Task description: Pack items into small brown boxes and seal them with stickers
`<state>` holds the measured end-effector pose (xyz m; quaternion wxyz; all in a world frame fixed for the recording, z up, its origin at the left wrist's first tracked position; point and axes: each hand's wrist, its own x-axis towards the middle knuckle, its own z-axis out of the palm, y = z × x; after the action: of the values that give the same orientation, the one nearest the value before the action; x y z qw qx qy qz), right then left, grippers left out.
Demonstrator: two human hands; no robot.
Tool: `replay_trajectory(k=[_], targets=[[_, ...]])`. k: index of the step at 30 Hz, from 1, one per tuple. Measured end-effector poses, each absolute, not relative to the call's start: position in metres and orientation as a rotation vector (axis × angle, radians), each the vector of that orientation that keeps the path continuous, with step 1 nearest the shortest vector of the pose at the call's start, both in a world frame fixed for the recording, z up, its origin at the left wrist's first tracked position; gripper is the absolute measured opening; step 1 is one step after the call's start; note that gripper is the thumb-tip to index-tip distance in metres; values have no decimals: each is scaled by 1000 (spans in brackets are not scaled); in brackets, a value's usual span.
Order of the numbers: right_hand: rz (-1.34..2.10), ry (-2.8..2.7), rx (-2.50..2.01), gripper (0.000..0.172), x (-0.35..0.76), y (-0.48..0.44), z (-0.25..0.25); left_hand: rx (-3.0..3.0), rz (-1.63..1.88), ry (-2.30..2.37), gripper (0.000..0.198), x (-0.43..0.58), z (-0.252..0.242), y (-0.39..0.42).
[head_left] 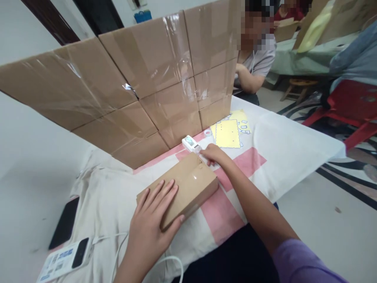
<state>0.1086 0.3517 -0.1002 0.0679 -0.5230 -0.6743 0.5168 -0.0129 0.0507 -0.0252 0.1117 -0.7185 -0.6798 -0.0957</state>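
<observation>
A flat brown cardboard box (188, 184) lies on the cloth-covered table (282, 137) in front of me. My left hand (150, 224) rests flat on its near end, fingers spread and thumb against the box's side. My right hand (212, 154) reaches past the box's far corner, fingers curled at a small white device (191, 144) with a little screen that lies by the box. Whether the fingers grip the device or only touch it is hidden.
A taped cardboard screen (141, 82) stands across the back of the table. A yellow punched sheet (227, 133) lies to the right. A black phone (63, 223) and a white pack (63, 260) with a cable lie near left. Another person (255, 63) sits behind; a red chair (350, 106) stands right.
</observation>
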Motion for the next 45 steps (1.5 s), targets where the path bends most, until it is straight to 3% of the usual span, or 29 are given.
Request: replay_trajectory(k=[3,6,8,10,16,22,26,31,40,45], targets=[[1277,-2206,-1565,24,122,354,-101,-2101,-275,-1996,63,-13,-26,52],[891,-2260,-1188,19,125,351,-100,-2104,-271,-1988,62,-13,-26,51],[727,-2305,-968,28,123,348,-100,-2103,-272,-1985,62,-13,-25,51],[682,-2360,-910,33,120,344,-100,-2102,-266,-1984,61,-13,-25,51],[665,-2353,-993,25,113,338,-102,-2109,-262,-1968,62,-13,-25,52],[945,-1909,-1233,19,105,340,-116,-2095,-290,-1944,62,-15,-28,50],[1448,-1787,-1344,35,109,345,-119,-2095,-308,-1935,62,-16,-30,50],[1694,-1697,-1336,21,111,350,-118,-2109,-338,-1908,62,-18,-31,51],[1771,-1695,-1201,17,110,353,-127,-2144,-361,-1911,63,-22,-31,52],[1679,-1803,-1098,2,112,356,-128,-2143,-325,-1932,64,-23,-32,52]])
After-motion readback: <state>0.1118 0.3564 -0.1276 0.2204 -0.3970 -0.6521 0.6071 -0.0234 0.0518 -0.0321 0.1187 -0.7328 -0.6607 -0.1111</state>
